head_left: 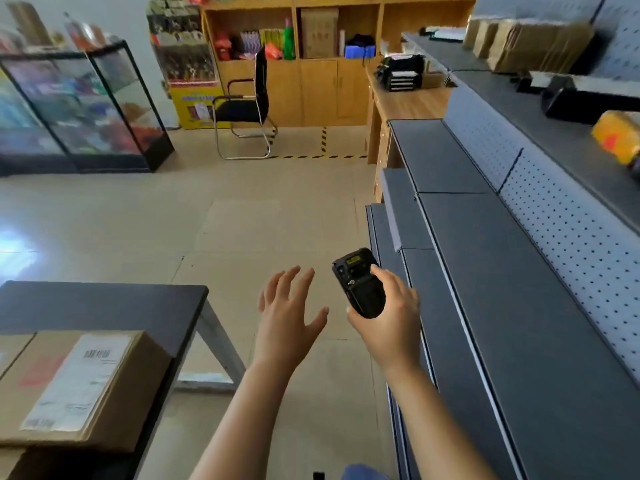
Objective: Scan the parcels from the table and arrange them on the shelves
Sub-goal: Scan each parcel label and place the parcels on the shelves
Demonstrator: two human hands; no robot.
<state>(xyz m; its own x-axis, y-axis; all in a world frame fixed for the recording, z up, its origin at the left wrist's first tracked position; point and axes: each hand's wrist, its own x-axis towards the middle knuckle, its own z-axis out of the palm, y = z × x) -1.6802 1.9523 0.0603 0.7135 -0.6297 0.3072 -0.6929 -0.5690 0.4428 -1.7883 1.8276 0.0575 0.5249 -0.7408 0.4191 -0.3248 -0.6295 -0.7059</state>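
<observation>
Within right hand [391,318] fingers [382,274], black scanner [360,285].

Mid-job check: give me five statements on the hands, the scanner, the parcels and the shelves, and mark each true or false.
1. The right hand holds the scanner. True.
2. The left hand grips a parcel. False: it is open with fingers spread and holds nothing.
3. A cardboard parcel with a barcode label lies on the table. True.
4. The scanner rests on a shelf. False: it is held in the air beside the shelves.
5. A yellow package lies on an upper level of the shelves. True.
</observation>
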